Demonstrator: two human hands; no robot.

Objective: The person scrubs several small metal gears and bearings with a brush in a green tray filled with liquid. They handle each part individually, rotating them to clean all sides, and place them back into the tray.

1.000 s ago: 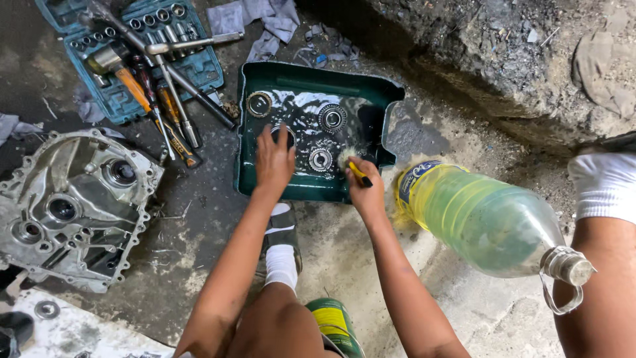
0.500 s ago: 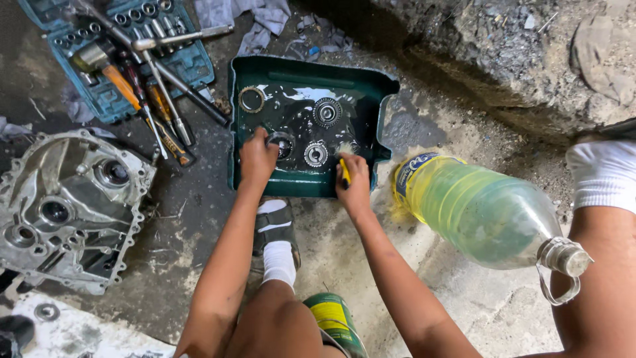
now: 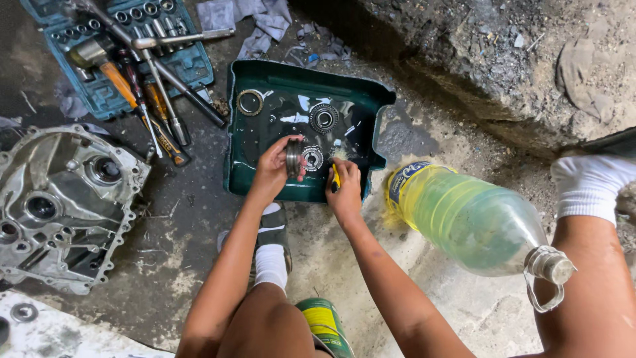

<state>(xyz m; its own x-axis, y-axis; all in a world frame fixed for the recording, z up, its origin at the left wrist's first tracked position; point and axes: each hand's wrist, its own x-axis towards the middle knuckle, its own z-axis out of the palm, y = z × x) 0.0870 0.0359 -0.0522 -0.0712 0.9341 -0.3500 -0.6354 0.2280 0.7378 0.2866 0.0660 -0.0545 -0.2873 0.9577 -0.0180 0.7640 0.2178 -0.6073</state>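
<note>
1. The left hand (image 3: 273, 169) has its grip clenched around a round metal bearing (image 3: 293, 158), held on edge just above the green tray (image 3: 246, 182).
2. The right hand (image 3: 346, 192) grips a yellow-handled brush (image 3: 336, 178), its bristles in the tray's liquid.
3. A gear (image 3: 312, 158) lies in the tray between both hands, just beside the bearing.
4. A plastic bottle (image 3: 474, 222) lies right of the tray.

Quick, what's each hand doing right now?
Left hand: closed on a round metal gear over the green tray.
Right hand: closed on a yellow-handled brush.
</note>
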